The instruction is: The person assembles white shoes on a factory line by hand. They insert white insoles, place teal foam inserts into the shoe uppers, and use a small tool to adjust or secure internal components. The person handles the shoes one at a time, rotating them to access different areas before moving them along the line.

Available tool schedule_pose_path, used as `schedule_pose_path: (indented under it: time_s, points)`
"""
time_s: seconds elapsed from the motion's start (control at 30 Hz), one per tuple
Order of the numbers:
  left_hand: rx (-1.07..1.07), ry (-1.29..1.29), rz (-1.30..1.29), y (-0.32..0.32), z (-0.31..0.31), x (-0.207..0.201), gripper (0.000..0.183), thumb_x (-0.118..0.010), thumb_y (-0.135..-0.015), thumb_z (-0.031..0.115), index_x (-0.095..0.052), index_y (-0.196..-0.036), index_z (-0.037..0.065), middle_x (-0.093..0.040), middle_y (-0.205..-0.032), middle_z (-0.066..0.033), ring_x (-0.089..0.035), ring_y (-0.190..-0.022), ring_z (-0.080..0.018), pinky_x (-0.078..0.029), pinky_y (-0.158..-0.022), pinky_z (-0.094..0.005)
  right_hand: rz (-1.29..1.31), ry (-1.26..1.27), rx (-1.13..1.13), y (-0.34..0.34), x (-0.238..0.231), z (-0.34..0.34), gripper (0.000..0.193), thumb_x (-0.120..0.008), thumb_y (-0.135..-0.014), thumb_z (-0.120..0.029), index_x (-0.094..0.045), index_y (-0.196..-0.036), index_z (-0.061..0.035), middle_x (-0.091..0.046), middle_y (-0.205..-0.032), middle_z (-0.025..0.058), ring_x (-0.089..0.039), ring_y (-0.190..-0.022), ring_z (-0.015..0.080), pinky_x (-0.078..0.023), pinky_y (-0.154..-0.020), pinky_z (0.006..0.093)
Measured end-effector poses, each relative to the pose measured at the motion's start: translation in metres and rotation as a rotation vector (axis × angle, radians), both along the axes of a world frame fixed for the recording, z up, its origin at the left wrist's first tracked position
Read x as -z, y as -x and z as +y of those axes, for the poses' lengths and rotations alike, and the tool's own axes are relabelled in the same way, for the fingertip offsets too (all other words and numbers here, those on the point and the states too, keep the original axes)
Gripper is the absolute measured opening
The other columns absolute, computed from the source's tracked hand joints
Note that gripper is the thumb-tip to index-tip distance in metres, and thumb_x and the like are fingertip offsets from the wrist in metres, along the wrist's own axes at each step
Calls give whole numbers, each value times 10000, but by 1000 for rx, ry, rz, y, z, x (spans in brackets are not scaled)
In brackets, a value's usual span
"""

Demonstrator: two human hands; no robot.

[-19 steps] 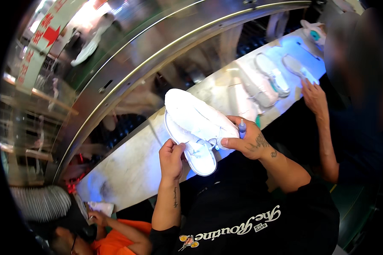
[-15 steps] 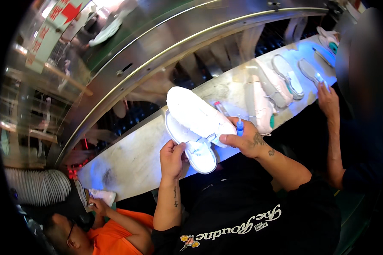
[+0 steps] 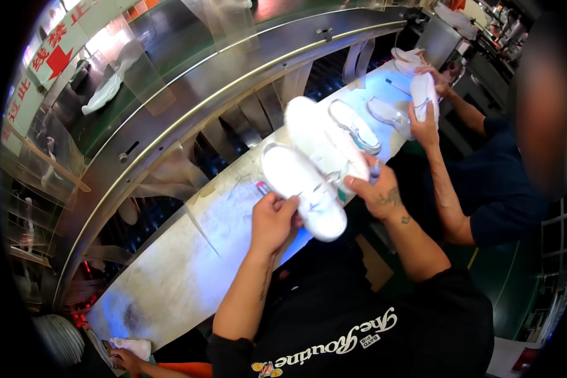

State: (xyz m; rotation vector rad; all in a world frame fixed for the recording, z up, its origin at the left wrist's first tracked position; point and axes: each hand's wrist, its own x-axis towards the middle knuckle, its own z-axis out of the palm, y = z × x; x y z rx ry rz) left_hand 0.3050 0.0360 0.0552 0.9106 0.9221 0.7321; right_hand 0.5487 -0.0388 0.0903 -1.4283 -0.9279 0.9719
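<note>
My left hand [image 3: 274, 222] is closed on the edge of a white shoe sole [image 3: 299, 189], thumb on top. It lies side by side with a pale, brightly lit shoe upper [image 3: 321, 135], touching it near the heel end. My right hand [image 3: 379, 194] is closed round the heel end of the upper, with a small blue-tipped bottle [image 3: 375, 171] tucked between thumb and fingers. Whether sole and upper are joined cannot be made out. A small red-capped tube [image 3: 262, 187] lies on the bench beside my left hand.
A long stained bench [image 3: 170, 271] runs beside a curved metal machine housing [image 3: 189, 104] with hanging strips. Soles [image 3: 354, 126] lie at its right part. At right a co-worker's hands hold a white shoe [image 3: 424, 94]; at lower left another person's hand [image 3: 127, 360] is near a white shoe.
The view has swung to the right. The sole in my left hand has turned and sits closer alongside the upper. The co-worker at right now holds up a shoe in both hands.
</note>
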Motion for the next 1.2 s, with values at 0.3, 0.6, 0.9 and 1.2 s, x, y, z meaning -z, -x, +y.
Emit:
schedule_pose_path:
  time_s: [0.3, 0.6, 0.9, 1.2]
  points:
    - [200, -237, 471, -65, 20, 22, 553, -887, -933, 409, -653, -1111, -60, -744, -768, -116, -727, -692, -184, -573, -646, -324, -775, 281, 130, -44, 26, 15, 1060, -905, -813, -523, -489, -1563, 101, -553, -1515, 316, -573, -1403, 431, -472, -1195, 472]
    - [112, -266, 446, -77, 16, 12, 402, -832, -997, 342, -678, -999, -29, -722, -743, -72, -674, -624, -144, -532, -588, -314, -687, 228, 96, -49, 24, 13, 1027, -932, -799, -487, -519, -1583, 30, -574, -1508, 260, -574, -1410, 390, -456, -1203, 455]
    - [15, -286, 273, -89, 18, 26, 305, -788, -1042, 236, -649, -1043, -35, -689, -754, -45, -603, -608, -94, -493, -563, -273, -689, 211, 40, -57, 24, 17, 1160, -935, -785, -576, -440, -1629, 48, -515, -1576, 291, -518, -1467, 439, -427, -1234, 472]
    - [-127, -457, 548, 39, -34, 65, 301, -857, -961, 195, -688, -1107, -8, -697, -795, -43, -582, -661, -85, -500, -636, -264, -878, -246, 177, 3, 11, -11, 794, -782, -919, -146, -397, -1556, 133, -487, -1442, 297, -583, -1242, 401, -549, -1044, 464]
